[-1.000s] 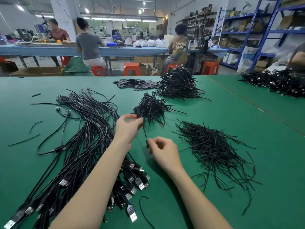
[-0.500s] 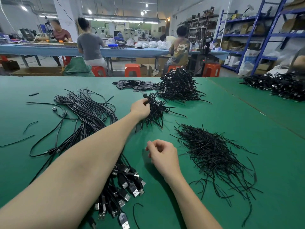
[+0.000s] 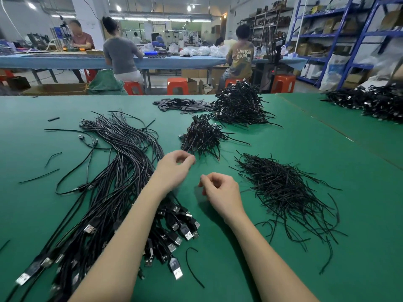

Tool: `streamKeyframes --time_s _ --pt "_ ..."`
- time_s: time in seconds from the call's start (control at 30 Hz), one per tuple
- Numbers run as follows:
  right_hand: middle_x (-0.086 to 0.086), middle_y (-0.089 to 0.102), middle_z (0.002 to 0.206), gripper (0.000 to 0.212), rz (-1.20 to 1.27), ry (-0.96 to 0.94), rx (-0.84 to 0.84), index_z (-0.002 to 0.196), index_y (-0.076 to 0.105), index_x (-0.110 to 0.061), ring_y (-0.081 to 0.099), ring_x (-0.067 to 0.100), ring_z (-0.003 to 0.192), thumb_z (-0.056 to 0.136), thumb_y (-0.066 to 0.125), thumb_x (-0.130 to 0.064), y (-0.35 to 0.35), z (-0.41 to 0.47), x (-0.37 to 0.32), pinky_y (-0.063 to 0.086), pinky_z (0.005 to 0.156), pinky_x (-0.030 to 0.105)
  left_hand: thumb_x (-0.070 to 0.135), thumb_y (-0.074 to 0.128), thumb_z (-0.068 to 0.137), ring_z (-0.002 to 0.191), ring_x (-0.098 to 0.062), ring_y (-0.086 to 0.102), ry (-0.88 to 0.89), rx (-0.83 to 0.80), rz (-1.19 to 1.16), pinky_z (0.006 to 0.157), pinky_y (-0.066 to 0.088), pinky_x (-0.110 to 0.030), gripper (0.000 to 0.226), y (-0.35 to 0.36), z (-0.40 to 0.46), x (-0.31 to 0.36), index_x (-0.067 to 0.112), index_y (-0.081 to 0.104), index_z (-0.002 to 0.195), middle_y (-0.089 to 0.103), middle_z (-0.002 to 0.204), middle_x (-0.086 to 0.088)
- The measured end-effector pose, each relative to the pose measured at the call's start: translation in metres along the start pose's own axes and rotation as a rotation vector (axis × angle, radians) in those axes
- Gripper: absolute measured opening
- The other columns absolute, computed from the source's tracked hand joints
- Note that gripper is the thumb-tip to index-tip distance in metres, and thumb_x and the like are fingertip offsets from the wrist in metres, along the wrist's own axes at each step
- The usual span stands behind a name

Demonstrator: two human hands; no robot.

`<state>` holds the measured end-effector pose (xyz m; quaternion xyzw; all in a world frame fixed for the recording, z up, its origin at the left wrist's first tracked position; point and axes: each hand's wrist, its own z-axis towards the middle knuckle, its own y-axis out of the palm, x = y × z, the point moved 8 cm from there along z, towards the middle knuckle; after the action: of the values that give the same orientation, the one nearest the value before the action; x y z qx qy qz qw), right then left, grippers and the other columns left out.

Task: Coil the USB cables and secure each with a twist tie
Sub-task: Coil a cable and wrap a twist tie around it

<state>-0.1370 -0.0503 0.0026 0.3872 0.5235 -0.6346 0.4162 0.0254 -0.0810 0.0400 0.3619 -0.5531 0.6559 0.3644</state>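
USB cables (image 3: 113, 182) lie uncoiled in a long bundle on the left of the green desk (image 3: 305, 149). We hold our left hand (image 3: 174, 168) and right hand (image 3: 222, 192) above the desk, fingers loosely curled, gripping nothing. Twist ties (image 3: 281, 188) lie heaped at right

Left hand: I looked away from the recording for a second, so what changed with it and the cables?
The left hand let go of the tied cable it held a second ago, having set it on the small coiled pile, then drew back toward the person, holding nothing. The right hand stayed put, loosely curled. The loose cables and twist ties lie unchanged.
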Motion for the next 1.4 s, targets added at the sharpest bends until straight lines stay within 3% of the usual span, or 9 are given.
streamKeyframes --time_s 0.07,0.23,0.43,0.8,0.93,1.0,1.2,1.3,1.4 --pt "0.007 0.069 0.068 0.03 -0.022 -0.001 -0.013 0.069 0.072 -0.016 0.053 0.009 0.058 0.093 0.063 -0.033 0.0 0.002 -0.001 0.044 0.061 0.026 0.044 0.058 0.081 0.086 -0.014 0.072 0.01 -0.077 0.012 0.087 0.054 -0.039 0.023 0.001 -0.014 0.001 0.028 0.073 0.081 0.075 0.087 0.006" --pt "0.003 0.073 0.074 0.024 -0.155 0.042 -0.204 0.074 0.074 -0.017 0.064 0.018 0.067 0.091 0.062 -0.03 0.013 0.002 -0.008 0.055 0.076 0.036 0.038 0.053 0.097 0.077 -0.003 0.071 0.097 -0.112 0.136 0.08 0.051 -0.027 0.028 -0.002 -0.027 0.003 0.025 0.071 0.079 0.074 0.083 0.014" --pt "-0.004 0.075 0.085 0.012 -0.299 0.04 -0.618 0.084 0.08 -0.029 0.059 0.005 0.074 0.089 0.071 -0.034 0.025 -0.009 -0.027 0.05 0.077 0.025 0.035 0.05 0.101 0.073 -0.004 0.072 0.07 -0.081 0.131 0.073 0.046 -0.023 0.034 -0.005 -0.026 -0.008 0.022 0.071 0.079 0.074 0.081 0.014" --pt "0.0 0.069 0.081 0.012 -0.234 0.051 -0.639 0.089 0.074 -0.012 0.058 0.014 0.078 0.092 0.062 -0.013 0.029 -0.017 -0.039 0.052 0.083 0.032 0.037 0.049 0.102 0.07 0.006 0.065 0.141 -0.094 0.208 0.07 0.042 -0.012 0.037 -0.009 -0.03 0.002 0.026 0.072 0.076 0.073 0.073 0.016" --pt "0.0 0.067 0.069 0.007 0.09 0.182 -0.65 0.095 0.06 -0.013 0.058 0.01 0.054 0.101 0.058 -0.015 0.015 -0.014 -0.041 0.046 0.045 0.021 0.042 0.046 0.103 0.076 0.005 0.066 0.16 -0.158 0.18 0.076 0.044 -0.012 0.041 -0.006 -0.034 0.01 0.027 0.073 0.077 0.073 0.075 0.019" --pt "-0.002 0.063 0.07 0.005 0.217 0.225 -0.56 0.099 0.06 -0.017 0.05 0.007 0.047 0.099 0.064 -0.02 -0.004 -0.004 -0.04 0.037 0.041 0.017 0.048 0.045 0.103 0.081 -0.005 0.071 0.152 -0.255 0.165 0.085 0.05 -0.023 0.046 0.001 -0.038 0.011 0.023 0.075 0.077 0.076 0.078 0.014" --pt "-0.003 0.067 0.093 0.031 0.553 0.158 -0.534 0.12 0.068 -0.017 0.06 0.011 0.072 0.093 0.065 -0.031 -0.028 0.006 -0.046 0.051 0.064 0.021 0.052 0.044 0.101 0.056 -0.01 0.059 0.206 -0.351 0.163 0.063 0.043 -0.019 0.042 0.021 -0.044 0.026 0.023 0.059 0.076 0.061 0.056 0.006" --pt "0.001 0.065 0.099 0.049 0.585 0.137 -0.509 0.13 0.066 -0.018 0.061 0.013 0.085 0.099 0.047 -0.052 -0.02 0.007 -0.049 0.054 0.076 0.025 0.039 0.037 0.107 0.047 -0.017 0.048 0.152 -0.369 -0.151 0.058 0.045 -0.022 0.041 0.033 -0.046 0.037 0.016 0.051 0.075 0.038 0.049 0.007" --pt "0.007 0.067 0.111 0.072 0.519 0.204 -0.537 0.123 0.07 -0.028 0.063 0.018 0.105 0.101 0.015 -0.068 -0.005 0.002 -0.04 0.05 0.098 0.037 0.03 0.036 0.105 0.051 -0.018 0.054 0.093 -0.31 -0.465 0.06 0.05 -0.021 0.037 0.032 -0.045 0.049 0.012 0.056 0.08 0.046 0.05 0.003"
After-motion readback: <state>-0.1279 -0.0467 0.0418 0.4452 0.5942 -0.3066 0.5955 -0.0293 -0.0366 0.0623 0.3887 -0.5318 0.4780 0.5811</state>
